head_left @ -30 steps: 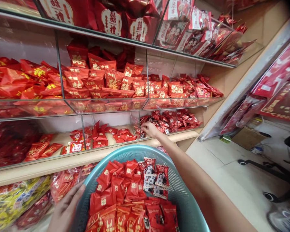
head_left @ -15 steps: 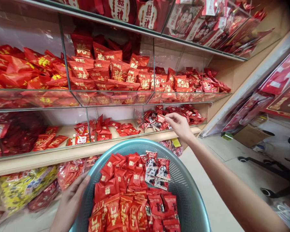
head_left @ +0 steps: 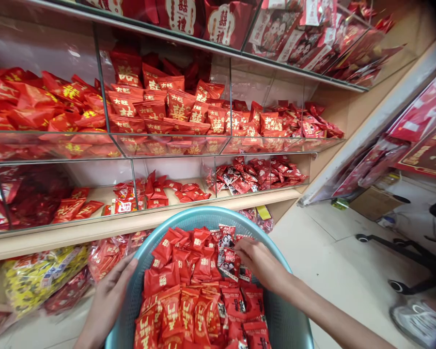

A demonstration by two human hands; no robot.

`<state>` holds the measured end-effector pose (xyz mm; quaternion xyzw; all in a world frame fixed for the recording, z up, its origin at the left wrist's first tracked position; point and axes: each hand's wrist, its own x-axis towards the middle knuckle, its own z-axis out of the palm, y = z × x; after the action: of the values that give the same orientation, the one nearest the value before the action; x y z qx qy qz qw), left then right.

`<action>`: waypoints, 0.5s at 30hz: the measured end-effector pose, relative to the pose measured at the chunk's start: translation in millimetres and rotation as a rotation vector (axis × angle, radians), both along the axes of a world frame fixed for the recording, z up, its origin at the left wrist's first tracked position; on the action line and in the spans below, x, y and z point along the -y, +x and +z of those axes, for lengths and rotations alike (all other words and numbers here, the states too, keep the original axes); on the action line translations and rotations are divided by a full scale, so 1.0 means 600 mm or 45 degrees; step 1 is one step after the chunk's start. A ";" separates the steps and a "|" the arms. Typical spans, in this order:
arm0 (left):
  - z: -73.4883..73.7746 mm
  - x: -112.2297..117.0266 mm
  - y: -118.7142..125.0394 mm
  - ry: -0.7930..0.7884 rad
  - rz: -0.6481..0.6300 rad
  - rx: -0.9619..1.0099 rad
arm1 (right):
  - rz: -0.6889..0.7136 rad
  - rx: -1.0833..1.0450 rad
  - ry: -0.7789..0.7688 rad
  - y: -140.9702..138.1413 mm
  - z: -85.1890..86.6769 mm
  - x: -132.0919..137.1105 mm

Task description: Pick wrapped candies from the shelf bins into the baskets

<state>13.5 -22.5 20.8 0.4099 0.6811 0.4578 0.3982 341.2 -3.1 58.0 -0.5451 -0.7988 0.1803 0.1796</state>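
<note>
A teal plastic basket [head_left: 276, 245] holds several red wrapped candies [head_left: 163, 247], laid in groups by kind. My left hand [head_left: 111, 286] is closed on the basket's left rim, fingers toward the outer side and partly hidden. Inside the basket's upper right, my right hand [head_left: 257, 257] pinches a red and white candy packet [head_left: 229, 261] with small black printed figures. That packet hangs over or rests on similar packets; I cannot tell which. Part of it is covered by my fingers.
Glass-fronted shelves [head_left: 174, 157] with red candies [head_left: 181, 104] stand just beyond the basket. Bagged candies [head_left: 47, 276] lie beneath the lowest shelf. On the right are a chair's wheeled base [head_left: 403, 252], a grey shoe [head_left: 419, 322] and tiled floor [head_left: 334, 271].
My right hand has come from the lower shelf compartment down into the basket, carrying a candy packet. My left hand stays at the rim.
</note>
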 end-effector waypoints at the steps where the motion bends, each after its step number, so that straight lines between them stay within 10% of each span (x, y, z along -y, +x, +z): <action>1: 0.002 0.001 0.001 0.001 -0.001 0.007 | 0.003 0.026 -0.005 -0.001 -0.001 0.001; 15: -0.012 -0.005 -0.007 -0.038 0.008 0.020 | 0.007 0.220 0.068 -0.014 0.001 -0.008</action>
<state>9.1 -19.5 13.6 0.3980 0.6860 0.4522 0.4081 332.6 1.4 58.8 -0.5515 -0.8173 0.1116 0.1240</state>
